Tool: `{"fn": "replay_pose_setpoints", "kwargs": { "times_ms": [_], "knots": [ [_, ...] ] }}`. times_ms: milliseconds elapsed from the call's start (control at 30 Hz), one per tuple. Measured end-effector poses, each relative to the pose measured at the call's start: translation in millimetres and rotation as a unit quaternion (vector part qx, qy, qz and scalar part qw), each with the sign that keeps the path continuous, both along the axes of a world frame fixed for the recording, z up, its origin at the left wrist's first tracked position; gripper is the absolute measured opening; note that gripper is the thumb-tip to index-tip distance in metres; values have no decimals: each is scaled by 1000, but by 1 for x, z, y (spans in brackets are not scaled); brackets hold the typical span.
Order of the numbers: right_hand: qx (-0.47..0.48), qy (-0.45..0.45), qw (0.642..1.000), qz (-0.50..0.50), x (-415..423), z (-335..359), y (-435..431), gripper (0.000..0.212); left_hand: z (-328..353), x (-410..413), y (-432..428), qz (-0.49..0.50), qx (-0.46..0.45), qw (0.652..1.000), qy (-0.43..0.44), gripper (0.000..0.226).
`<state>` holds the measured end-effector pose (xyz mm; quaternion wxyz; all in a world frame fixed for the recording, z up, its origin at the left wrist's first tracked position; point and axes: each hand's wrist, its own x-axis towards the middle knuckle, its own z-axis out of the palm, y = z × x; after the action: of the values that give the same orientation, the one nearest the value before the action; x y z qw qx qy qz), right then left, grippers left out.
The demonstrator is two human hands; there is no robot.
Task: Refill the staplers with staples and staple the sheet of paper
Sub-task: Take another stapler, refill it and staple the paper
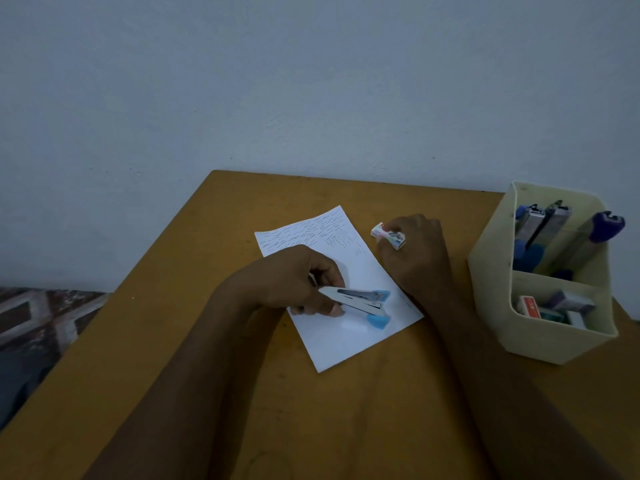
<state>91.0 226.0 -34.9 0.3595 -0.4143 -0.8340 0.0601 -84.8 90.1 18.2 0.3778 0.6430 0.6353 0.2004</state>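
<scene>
- On a table (194,358), pushed up to a pale wall (311,81): a white sheet (349,337), lying askew, far half covered in handwritten lines, near half blank.
- Over the right part of that sheet: a white stapler (362,301) with light-blue ends, sprung apart into two arms, blue tips pointing right.
- Gripped at its rear end by the left hand (294,282), fingers curled round it, thumb along the near side.
- Cannot tell whether touching the paper or held just above it.
- Just past the sheet's far right edge: a small white box (388,235) with a red mark, one end showing pale contents.
- Pinched by the right hand (415,254), fingers bent over it, knuckles up; forearm crossing the sheet's right corner.
- Hard to say whether resting on the table or lifted a little.
- The two hands apart, each clamped on its own thing.
- At the table's right edge: a cream bin (540,341) with two compartments.
- In the far compartment: several staplers (540,223) standing on end, blue and purple ends showing, metal bodies leaning against the wall of the bin.
- In the near compartment: a few small boxes (554,306), one red and white, others grey and teal.
- Beyond the table's left edge: patterned floor (41,313), dim and blurred.
</scene>
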Motion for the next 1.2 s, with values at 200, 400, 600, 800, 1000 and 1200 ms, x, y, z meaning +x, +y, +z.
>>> {"fn": "replay_pose_setpoints", "kwargs": {
  "times_ms": [200, 400, 600, 800, 1000, 1200],
  "knots": [
    [-16, 16, 999, 24, 2, 2, -5, 12, -4, 8, 4, 14, 77, 988, 131, 29],
    [-16, -46, 998, 41, 0, 1, -3, 15, 0, 3, 1, 61, 106, 985, 124, 27],
    [-58, -78, 995, 31, -2, -2, 0, 28, -17, -30, 6, 350, 205, 877, 258, 48],
    [-83, -24, 995, 55, -3, 8, -11, 20, -36, -46, 19, 362, 103, 903, 206, 49],
    [-146, 7, 987, 62, 4, 12, -12, 24, -24, -31, 7, 361, 203, 910, -26, 9],
    [-194, 24, 980, 32, 9, 17, -13, 38, -18, -22, 2, 282, 185, 934, -121, 5]
  ]
}}
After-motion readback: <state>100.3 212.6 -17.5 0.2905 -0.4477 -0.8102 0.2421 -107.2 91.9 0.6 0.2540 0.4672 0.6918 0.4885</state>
